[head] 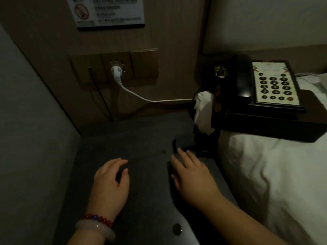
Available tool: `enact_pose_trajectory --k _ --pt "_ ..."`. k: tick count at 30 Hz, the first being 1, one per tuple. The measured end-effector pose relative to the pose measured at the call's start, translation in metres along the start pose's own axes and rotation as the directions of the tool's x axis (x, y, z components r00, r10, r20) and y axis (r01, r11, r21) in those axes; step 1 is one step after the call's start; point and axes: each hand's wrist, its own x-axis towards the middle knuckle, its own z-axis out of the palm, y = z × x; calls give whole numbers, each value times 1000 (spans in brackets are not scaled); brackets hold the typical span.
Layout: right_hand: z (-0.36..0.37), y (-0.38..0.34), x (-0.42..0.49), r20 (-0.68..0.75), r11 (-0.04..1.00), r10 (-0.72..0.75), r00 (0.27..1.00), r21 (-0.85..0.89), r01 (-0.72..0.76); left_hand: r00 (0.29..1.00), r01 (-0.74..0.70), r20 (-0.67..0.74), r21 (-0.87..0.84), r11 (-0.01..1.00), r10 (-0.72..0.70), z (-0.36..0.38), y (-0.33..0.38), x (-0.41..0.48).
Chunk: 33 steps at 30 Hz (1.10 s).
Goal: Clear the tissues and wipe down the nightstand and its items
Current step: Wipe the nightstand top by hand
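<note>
A person's two bare hands hover low over a dark nightstand surface (141,138) in a dim room. Nearest the camera, a pale bangle (96,228) and a string of red beads (99,218) circle the left wrist, and a small round dark object (177,229) lies on the surface just right of that wrist. The left hand (110,183) is loosely curled, fingers bent, holding nothing. The right hand (192,177) is flat with fingers spread, palm down, also holding nothing; whether it touches the surface cannot be told. A faint speck or stain (163,151) marks the surface just beyond the hands, between them.

Farther back and to the right of the hands, a white tissue (203,110) juts up from a dark holder (265,128) that sits at the right edge of the surface, next to the white bedding (274,174). A black telephone (270,85) with a keypad rests on top of that holder, its handset (243,78) lying along the keypad's left side. A small greenish item (220,70) behind the handset is too blurred to identify.

On the wall panel beyond the hands, a white plug (116,72) sits in a socket plate (115,68), and its white cord (150,99) trails right toward the tissue. A thin black cable (101,96) drops from the plate's left side to the surface. Above the plate hangs a notice sign (108,12) with a red prohibition symbol; its text is unreadable.
</note>
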Motion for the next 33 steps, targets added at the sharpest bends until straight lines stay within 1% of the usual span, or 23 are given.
enact_pose_trajectory --k 3,6,7,11,13,15,16,17,18,20,21,22,23,24,25,26,27,28,29,30,31,32,33 --pt "8 14 38 -34 991 57 998 -116 -60 999 30 36 26 999 -31 3 -16 0" --pt "7 27 70 149 963 241 959 -156 -218 994 38 92 179 983 -56 5 -28 12" --pt "8 29 77 158 954 274 949 -169 -247 993 39 98 238 970 -64 6 -34 16" --pt "17 25 92 18 949 200 980 -251 -189 979 97 124 398 912 -159 5 -57 28" --pt "18 17 102 -91 947 258 962 -175 -271 972 107 143 448 888 -189 5 -63 30" --pt "21 -2 110 -102 947 306 947 -69 -313 967 120 149 456 882 -209 6 -66 31" --pt "27 -15 111 -86 965 246 965 -68 -252 965 130 148 450 883 -217 6 -68 32" --pt "36 -31 109 -79 991 105 991 -72 -111 963 140 149 442 886 -226 6 -69 32" --pt "46 -47 104 -77 994 -98 992 -64 93 961 148 148 433 889 -232 5 -70 33" --pt "59 -64 93 5 885 -465 886 -32 464 964 147 143 421 895 -226 3 -71 33" --pt "61 -60 96 26 825 -563 826 -55 563 966 142 142 416 898 -218 3 -73 33" --pt "59 -48 104 25 818 -567 823 -101 567 967 136 144 411 902 -211 2 -74 32" --pt "52 -35 116 -5 892 -444 896 -95 442 967 128 150 405 905 -204 2 -75 31" --pt "43 -18 130 -37 979 -196 980 -63 194 968 119 158 400 909 -197 3 -76 30" --pt "32 1 143 -22 990 138 990 -11 -139 967 112 166 396 912 -191 3 -77 28" --pt "23 15 154 21 904 427 904 -7 -427 968 108 168 393 913 -187 3 -78 27" --pt "19 22 162 35 823 567 823 -58 -565 970 106 162 394 913 -182 3 -78 27" --pt "18 17 165 41 796 602 797 -96 -597 972 103 155 396 912 -177 4 -79 28" --pt "22 5 165 34 840 538 843 -110 -531 973 102 150 400 911 -175 5 -79 28" --pt "29 -14 161 26 919 386 922 -98 -382 973 103 147 404 909 -176 6 -78 29" --pt "40 -35 155 27 984 164 986 -79 -161 974 104 143 405 908 -175 7 -78 29" --pt "49 -56 144 47 995 -78 996 -61 81 976 101 138 407 908 -171 8 -77 29" --pt "53 -72 136 71 960 -278 958 -20 280 978 96 132 408 908 -163 9 -77 29"
